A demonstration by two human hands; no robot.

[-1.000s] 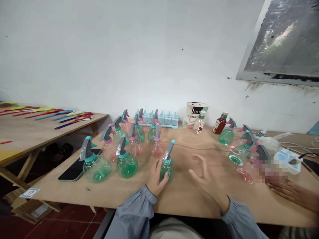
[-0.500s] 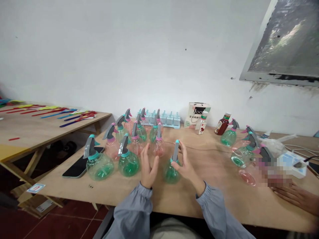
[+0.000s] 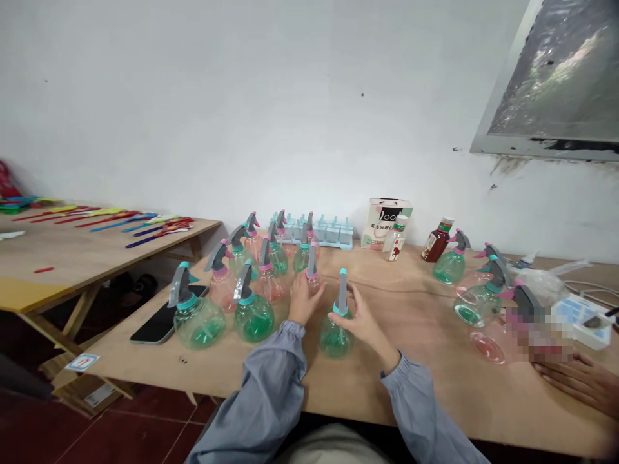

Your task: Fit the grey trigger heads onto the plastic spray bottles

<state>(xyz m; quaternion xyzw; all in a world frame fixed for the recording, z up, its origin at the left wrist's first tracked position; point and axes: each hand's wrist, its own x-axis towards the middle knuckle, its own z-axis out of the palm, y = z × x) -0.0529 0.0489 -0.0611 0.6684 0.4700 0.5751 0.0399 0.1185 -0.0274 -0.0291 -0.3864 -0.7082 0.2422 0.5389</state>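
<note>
A green spray bottle [image 3: 336, 338] with a grey trigger head and turquoise collar stands upright in front of me. My right hand [image 3: 362, 322] grips it near the neck, thumb on the near side and fingers behind. Just beyond, to the left, my left hand [image 3: 305, 299] closes round a pink spray bottle [image 3: 313, 282], hiding much of its body. Nearest to the left hand stand another green spray bottle [image 3: 254, 320] and a pink spray bottle [image 3: 271, 288]. More pink and green bottles are grouped behind them.
A phone [image 3: 157, 322] lies at the left, beside a green bottle [image 3: 198, 325]. Right are more spray bottles [image 3: 449, 267], a power strip [image 3: 587, 322] and another person's hand [image 3: 580, 383]. At the back stand a light-blue rack [image 3: 333, 238], a paper bag [image 3: 377, 225] and drink bottles [image 3: 435, 241].
My left hand has moved forward and right from beside the green bottle to the pink spray bottle and closed round it. My right hand stays at its green bottle. The view has shifted slightly.
</note>
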